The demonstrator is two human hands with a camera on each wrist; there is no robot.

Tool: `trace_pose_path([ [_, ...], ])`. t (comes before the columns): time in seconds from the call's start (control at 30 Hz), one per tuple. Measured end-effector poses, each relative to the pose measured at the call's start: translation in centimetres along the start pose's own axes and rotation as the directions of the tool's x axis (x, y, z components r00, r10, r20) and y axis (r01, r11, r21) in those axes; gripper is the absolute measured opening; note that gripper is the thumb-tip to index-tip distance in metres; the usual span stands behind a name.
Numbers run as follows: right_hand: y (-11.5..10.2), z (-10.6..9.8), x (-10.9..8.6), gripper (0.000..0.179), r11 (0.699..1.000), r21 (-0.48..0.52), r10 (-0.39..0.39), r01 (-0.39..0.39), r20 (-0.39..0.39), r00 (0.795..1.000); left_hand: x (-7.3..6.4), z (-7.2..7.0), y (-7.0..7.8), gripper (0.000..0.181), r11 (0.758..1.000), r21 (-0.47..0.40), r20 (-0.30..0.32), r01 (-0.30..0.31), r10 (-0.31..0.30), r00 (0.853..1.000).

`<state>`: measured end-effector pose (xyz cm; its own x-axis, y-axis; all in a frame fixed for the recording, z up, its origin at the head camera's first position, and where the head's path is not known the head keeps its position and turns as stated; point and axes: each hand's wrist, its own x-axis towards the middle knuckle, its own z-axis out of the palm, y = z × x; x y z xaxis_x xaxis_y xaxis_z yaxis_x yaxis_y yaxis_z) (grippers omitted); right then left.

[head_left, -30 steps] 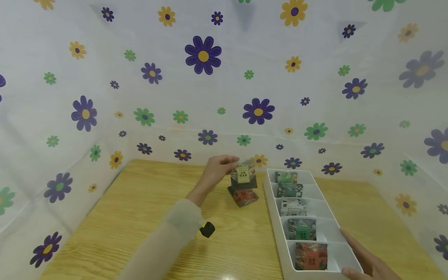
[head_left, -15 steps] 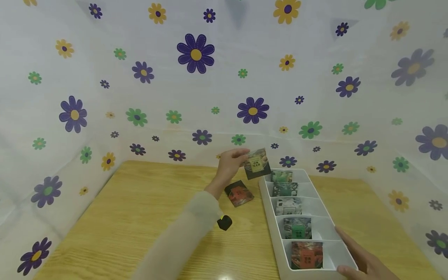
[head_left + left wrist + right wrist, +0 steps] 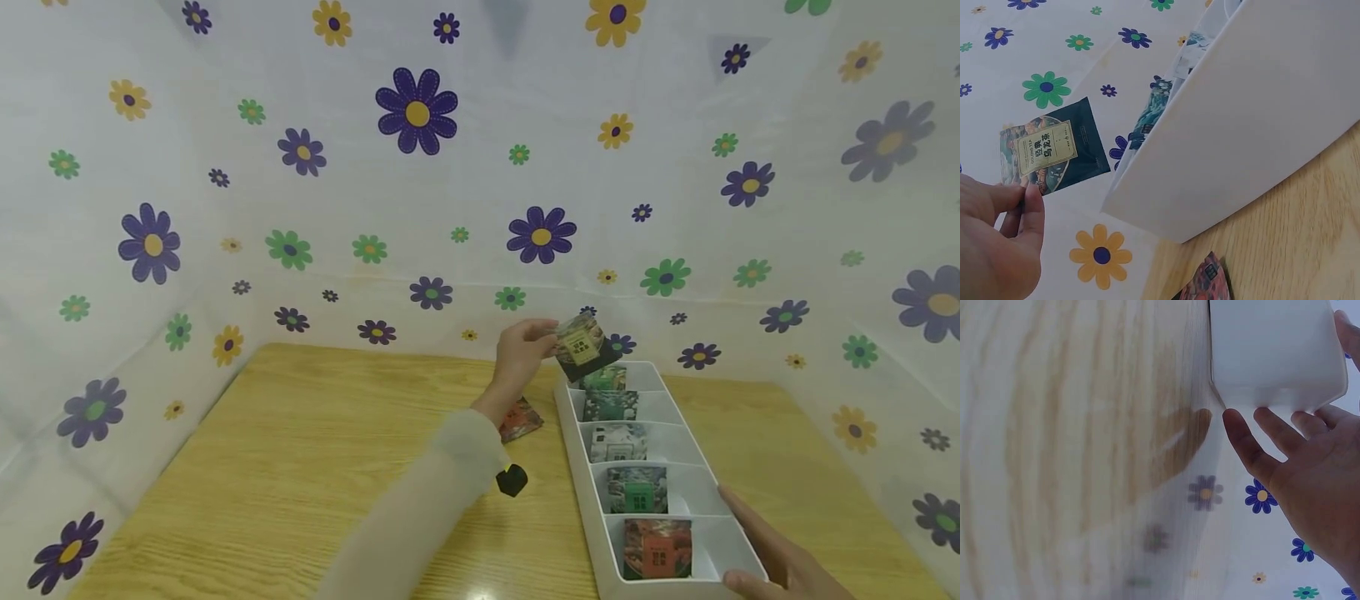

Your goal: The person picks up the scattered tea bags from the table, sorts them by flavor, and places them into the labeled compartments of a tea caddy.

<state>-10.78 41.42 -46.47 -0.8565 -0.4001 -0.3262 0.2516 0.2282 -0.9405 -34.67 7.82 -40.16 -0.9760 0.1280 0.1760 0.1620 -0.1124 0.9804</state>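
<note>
- Head view: my left hand (image 3: 517, 357) has carried the dark tea packet (image 3: 582, 347) off the red packet (image 3: 519, 419), pinching its corner; it now hangs above the far end of the white divider tray (image 3: 577, 467) — a drop looks close.
- My right hand (image 3: 780, 558), fingers straight, steadies the tray's near right corner.
- All five compartments already hold packets — the table's left side offers room.
</note>
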Motion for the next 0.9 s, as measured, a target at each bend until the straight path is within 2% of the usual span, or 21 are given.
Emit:
trace_pose_path([
  [0.1,-0.2,0.3,0.1,0.085,0.999,-0.021,0.038,-0.039,-0.036,0.999,0.3,0.6,-0.4,0.024,1.0,0.001,-0.028,0.016,-0.016,0.999],
  [0.23,-0.4,0.6,0.1,0.085,0.999,-0.035,0.04,-0.042,-0.05,0.998,0.7,1.3,-1.1,0.019,0.999,0.027,-0.047,0.028,-0.027,0.999],
  [0.47,-0.3,0.2,0.0,0.083,1.0,-0.012,0.024,-0.025,-0.029,0.999,0.9,2.8,-2.6,0.013,0.992,0.102,-0.023,0.073,-0.071,0.997],
  [0.6,-0.2,0.1,0.2,0.084,0.999,0.006,0.048,-0.048,-0.028,0.998,0.6,3.0,-3.1,0.011,0.983,0.174,-0.004,0.058,-0.058,0.998],
  [0.7,-0.2,0.1,0.2,0.086,0.997,0.009,0.077,-0.077,-0.054,0.996,0.2,3.3,-2.9,0.011,0.954,0.3,-0.007,0.003,-0.001,1.0],
  [0.8,-0.2,0.2,0.2,0.085,0.995,0.016,0.095,-0.094,-0.081,0.992,-0.2,3.9,-2.4,0.011,0.9,0.435,-0.004,-0.036,0.041,0.999],
  [0.9,0.2,0.0,0.0,0.084,0.995,0.058,0.083,-0.079,-0.063,0.995,-0.6,4.2,-2.2,0.01,0.855,0.514,0.02,-0.069,0.068,0.997],
])
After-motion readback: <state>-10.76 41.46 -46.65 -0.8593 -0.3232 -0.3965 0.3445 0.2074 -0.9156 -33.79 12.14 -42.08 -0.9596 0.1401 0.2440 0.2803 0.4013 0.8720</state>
